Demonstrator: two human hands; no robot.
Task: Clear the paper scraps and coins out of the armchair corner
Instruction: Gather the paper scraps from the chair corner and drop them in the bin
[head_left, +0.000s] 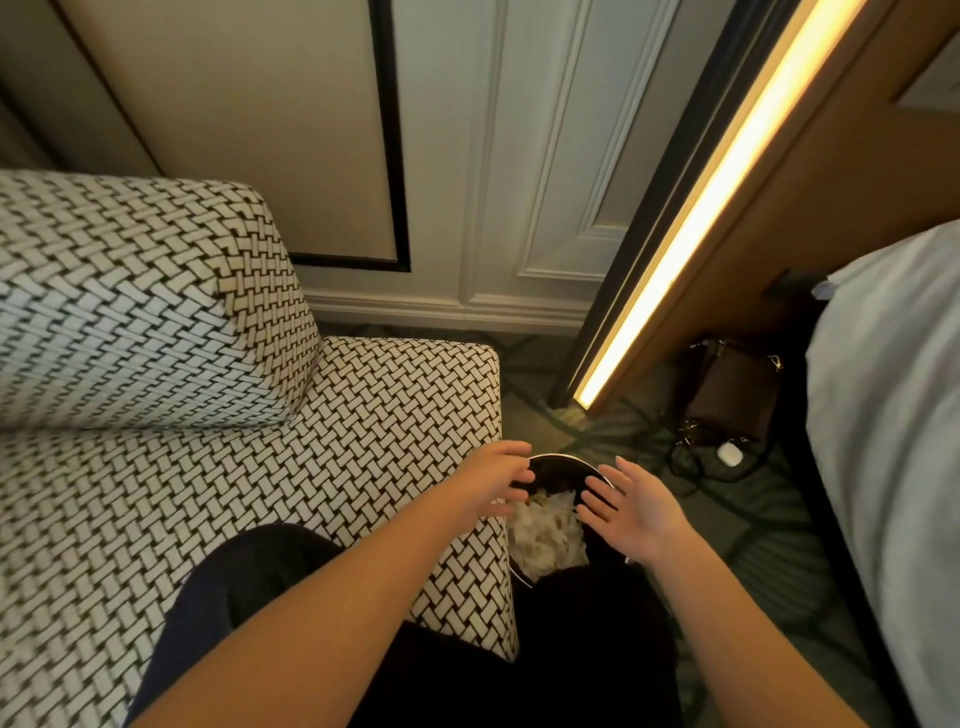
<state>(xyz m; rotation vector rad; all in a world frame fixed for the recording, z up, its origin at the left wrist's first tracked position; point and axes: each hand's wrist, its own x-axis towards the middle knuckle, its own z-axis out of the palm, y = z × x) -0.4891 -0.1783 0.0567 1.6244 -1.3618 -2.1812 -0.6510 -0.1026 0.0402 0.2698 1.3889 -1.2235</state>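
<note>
A black round bin stands on the floor against the right side of the woven-pattern armchair. White paper scraps fill its bottom. My left hand hovers over the bin's left rim with fingers loosely spread and nothing visible in it. My right hand is over the right rim, palm turned inward, fingers straight. The armchair seat and its corner beside the backrest show no scraps or coins in view.
My dark-trousered leg rests on the seat. A brown bag, dark cables and a white charger lie on the patterned carpet to the right. A bed with white linen stands at the far right, a lit panel behind.
</note>
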